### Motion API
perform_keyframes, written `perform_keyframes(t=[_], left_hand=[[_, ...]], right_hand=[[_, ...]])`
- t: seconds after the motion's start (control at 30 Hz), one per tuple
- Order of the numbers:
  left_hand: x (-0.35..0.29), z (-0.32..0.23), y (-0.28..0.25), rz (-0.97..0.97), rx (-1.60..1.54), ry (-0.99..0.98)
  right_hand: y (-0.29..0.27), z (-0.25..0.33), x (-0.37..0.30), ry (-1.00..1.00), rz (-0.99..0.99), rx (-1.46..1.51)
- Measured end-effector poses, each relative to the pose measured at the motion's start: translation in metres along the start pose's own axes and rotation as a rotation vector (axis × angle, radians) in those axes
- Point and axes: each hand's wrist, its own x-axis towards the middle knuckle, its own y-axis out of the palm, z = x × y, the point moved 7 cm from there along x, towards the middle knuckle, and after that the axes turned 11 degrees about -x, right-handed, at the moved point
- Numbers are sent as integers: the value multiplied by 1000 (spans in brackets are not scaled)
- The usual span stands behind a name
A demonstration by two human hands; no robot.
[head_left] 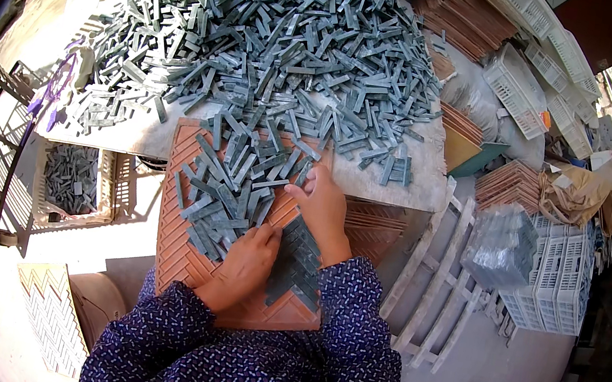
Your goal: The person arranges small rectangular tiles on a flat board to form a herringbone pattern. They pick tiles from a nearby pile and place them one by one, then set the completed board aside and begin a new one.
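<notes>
An orange-brown tray (pixel 167 249) with herringbone grooves lies in front of me, its far part under a heap of loose grey-green stone strips (pixel 230 187). On its right side, dark strips (pixel 298 266) are set closely in a herringbone pattern. My left hand (pixel 247 262) is closed at the near edge of the loose heap, beside the set strips. Whatever its fingertips hold is hidden. My right hand (pixel 323 206) is closed in a pinch over the upper right of the tray, with a stone strip at its fingertips.
A large pile of strips (pixel 267 33) covers the pale table (pixel 411 184) beyond the tray. A crate of strips (pixel 111 184) stands at lower left, near a metal rack (pixel 9 168). Stacked trays (pixel 511 183), white crates (pixel 561 271) and a pallet (pixel 432 279) are at right.
</notes>
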Motion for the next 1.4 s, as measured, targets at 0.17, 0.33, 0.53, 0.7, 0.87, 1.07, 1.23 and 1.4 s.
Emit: perform_keyframes(t=[0.17,0.33,0.53,0.7,0.87,1.07,1.23,1.4], left_hand=[[0,-5,-28,-76,2,131],[-14,17,-41,-116,152,152],[-11,20,-44,-152,128,122],[-9,17,-48,-195,7,92],[-4,11,-46,-224,20,98],[4,13,-38,-207,99,31],[5,19,-40,-207,78,31],[5,23,-50,-271,-44,20]], right_hand=[[8,-10,2,80,-8,235],[-20,5,-24,-210,109,149],[-18,36,-48,-756,110,-162],[-10,40,-42,-756,138,-140],[-12,42,-39,-701,213,-11],[-7,31,-39,-669,173,18],[-15,46,-37,-620,108,79],[8,39,-33,-768,195,45]])
